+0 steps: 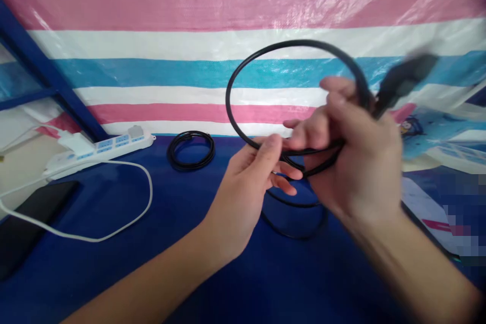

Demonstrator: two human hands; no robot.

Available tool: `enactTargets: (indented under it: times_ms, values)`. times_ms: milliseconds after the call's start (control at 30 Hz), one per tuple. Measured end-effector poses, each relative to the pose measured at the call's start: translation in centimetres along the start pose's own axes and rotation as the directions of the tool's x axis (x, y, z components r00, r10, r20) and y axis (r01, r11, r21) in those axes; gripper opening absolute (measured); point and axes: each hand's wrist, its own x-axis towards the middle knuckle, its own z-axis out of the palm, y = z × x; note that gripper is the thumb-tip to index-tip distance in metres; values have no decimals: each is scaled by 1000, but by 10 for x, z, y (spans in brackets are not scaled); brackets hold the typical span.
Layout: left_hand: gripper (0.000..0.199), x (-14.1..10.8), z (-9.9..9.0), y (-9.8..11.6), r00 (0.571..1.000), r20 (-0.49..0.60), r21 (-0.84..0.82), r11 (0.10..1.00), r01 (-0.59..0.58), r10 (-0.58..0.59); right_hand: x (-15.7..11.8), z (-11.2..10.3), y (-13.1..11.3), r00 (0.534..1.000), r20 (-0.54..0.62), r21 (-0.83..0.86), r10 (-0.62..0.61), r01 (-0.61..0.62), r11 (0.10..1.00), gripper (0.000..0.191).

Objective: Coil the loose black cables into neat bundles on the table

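A thick black cable (229,92) makes a large loop above the blue table, held between my two hands. My left hand (246,187) pinches it at the bottom of the loop between thumb and fingers. My right hand (353,147) is wrapped round the cable's gathered strands, partly blurred by motion. A black plug or connector (406,78) sticks up past the right hand's thumb side; its shape is smeared. Lower black loops (299,238) hang or lie beneath the hands; which of the two I cannot tell.
A coiled black cable (191,150) lies near the back of the blue table (152,273). At the left are a white power strip (110,147), a white cord (151,187) and a dark flat object (32,223). Papers (429,212) lie right, before a striped sheet (170,73).
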Motion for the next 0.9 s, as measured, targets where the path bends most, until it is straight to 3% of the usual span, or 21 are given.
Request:
enactTargets:
  times_ms: [67,133,200,233,333,400,467,533,600,667,800,900]
  values:
    - [16,5,-6,16,1000,-13,55,998,12,-11,18,-3,-16,994,102,-70,-26,33,997,13]
    - [20,13,-18,36,996,-63,72,996,-54,58,35,-13,-25,945,322,-210,47,23,977,10]
    - [33,21,-28,55,994,-2,179,978,-105,107,48,-20,-28,826,530,-436,194,69,897,8]
    - [38,25,-30,63,993,43,280,953,-117,109,53,-21,-28,768,592,-534,244,148,832,9]
    - [47,33,-24,77,978,207,621,769,-150,24,58,-11,-28,650,722,-611,237,439,658,14]
    - [44,35,-13,80,946,315,760,616,-207,-70,57,-1,-29,663,731,-618,158,546,566,24]
    - [40,36,-2,81,925,366,808,528,-262,-101,54,6,-32,736,673,-683,63,587,434,25]
    - [40,37,3,82,942,324,839,488,-242,-89,53,4,-36,799,600,-744,-35,573,344,19]
    - [47,39,4,84,961,261,861,471,-190,-88,54,-4,-41,820,570,-744,-53,542,390,12]
    - [48,41,1,87,970,241,851,481,-212,0,56,-14,-44,831,555,-710,-38,497,499,8]
    - [38,49,-4,91,900,229,698,583,-417,370,58,-25,-46,835,538,-555,-116,454,697,21]
    - [37,53,-6,90,886,192,619,648,-443,422,59,-21,-44,860,471,-456,-197,428,781,30]
